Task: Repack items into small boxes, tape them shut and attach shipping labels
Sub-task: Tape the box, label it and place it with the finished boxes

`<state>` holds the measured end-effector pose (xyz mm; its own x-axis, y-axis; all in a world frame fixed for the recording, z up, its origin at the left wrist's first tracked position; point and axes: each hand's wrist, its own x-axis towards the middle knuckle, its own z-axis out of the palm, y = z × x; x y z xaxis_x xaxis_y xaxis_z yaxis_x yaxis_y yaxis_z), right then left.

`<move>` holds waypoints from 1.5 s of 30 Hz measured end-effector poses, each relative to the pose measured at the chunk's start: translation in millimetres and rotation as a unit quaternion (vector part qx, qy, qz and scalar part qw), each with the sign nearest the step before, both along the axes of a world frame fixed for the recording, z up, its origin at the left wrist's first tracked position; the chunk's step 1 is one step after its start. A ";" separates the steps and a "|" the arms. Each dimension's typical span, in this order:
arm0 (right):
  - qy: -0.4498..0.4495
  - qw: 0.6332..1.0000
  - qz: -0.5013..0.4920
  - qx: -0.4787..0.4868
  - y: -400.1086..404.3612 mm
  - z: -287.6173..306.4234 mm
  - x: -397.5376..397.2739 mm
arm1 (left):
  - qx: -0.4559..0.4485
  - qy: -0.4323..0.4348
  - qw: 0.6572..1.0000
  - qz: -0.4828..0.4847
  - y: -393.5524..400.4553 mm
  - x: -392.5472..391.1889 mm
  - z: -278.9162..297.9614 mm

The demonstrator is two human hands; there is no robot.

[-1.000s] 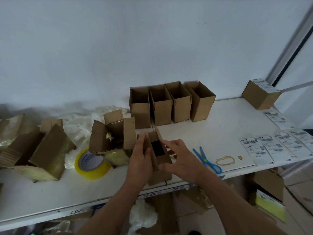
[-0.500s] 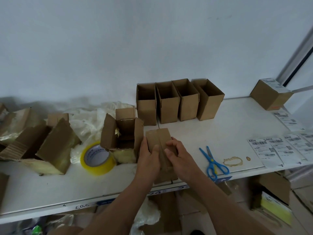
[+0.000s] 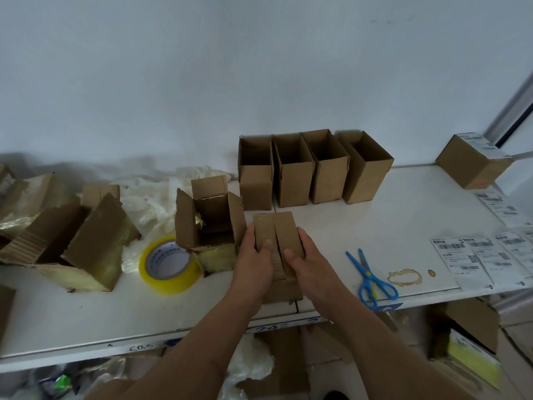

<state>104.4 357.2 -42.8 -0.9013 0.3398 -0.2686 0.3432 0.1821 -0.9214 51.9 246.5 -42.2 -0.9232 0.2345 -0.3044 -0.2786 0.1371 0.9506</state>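
Hands, left (image 3: 253, 262) and right (image 3: 305, 264), clamp matte rectangular cardboard box (image 3: 278, 235), flaps folded flat.

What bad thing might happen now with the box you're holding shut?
The small box has no tape yet; only the left hand and right hand hold its flaps down. Letting go to reach the tape roll may let them spring open. The scissors lie near the table edge and might get knocked off.
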 end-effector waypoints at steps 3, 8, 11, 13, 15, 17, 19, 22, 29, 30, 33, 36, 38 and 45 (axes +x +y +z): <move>-0.007 1.000 -0.008 0.005 -2.1 2.4 -0.5 | -0.038 0.008 0.999 -0.014 -1.1 1.5 4.8; 0.012 0.999 -0.028 0.031 -1.5 6.9 0.3 | -0.105 0.056 0.991 -0.059 -9.3 10.3 19.3; 0.032 0.997 -0.038 0.055 -0.4 13.5 0.2 | -0.179 0.132 0.971 -0.086 -24.1 13.0 26.6; 0.047 0.995 -0.044 0.078 -1.9 19.4 -0.9 | -0.232 0.188 0.950 -0.088 -38.3 12.9 32.0; 0.056 0.992 -0.048 0.106 -6.0 25.5 -3.1 | -0.258 0.230 0.935 -0.081 -55.1 13.3 39.5; 0.072 0.986 -0.046 0.146 -13.9 32.7 -4.3 | -0.246 0.265 0.928 -0.090 -73.0 16.1 45.7; 0.113 0.973 -0.034 0.199 -25.0 40.0 -4.6 | -0.226 0.281 0.924 -0.128 -92.1 20.4 51.1; 0.143 0.948 -0.005 0.285 -44.2 47.5 -3.8 | -0.265 0.247 0.914 -0.182 -122.8 18.5 44.4; 0.177 0.910 0.084 0.366 -90.5 56.1 6.5 | -0.481 0.329 0.810 -0.065 -175.1 -23.5 -18.8; 0.175 0.910 0.094 0.364 -95.3 54.8 7.7 | -0.504 0.344 0.789 -0.069 -175.9 -27.2 -26.6; 0.161 0.904 0.130 0.375 -103.8 50.5 9.7 | -0.549 0.341 0.758 -0.082 -173.3 -31.1 -42.3; 0.136 0.900 0.164 0.381 -103.3 49.1 11.8 | -0.565 0.324 0.753 -0.096 -173.9 -31.6 -45.6; 0.128 0.902 0.172 0.375 -99.7 48.0 14.4 | -0.553 0.318 0.765 -0.092 -177.3 -29.6 -43.8; 0.116 0.916 0.167 0.345 -86.7 53.5 21.6 | -0.462 0.314 0.829 0.025 -179.3 9.9 -18.1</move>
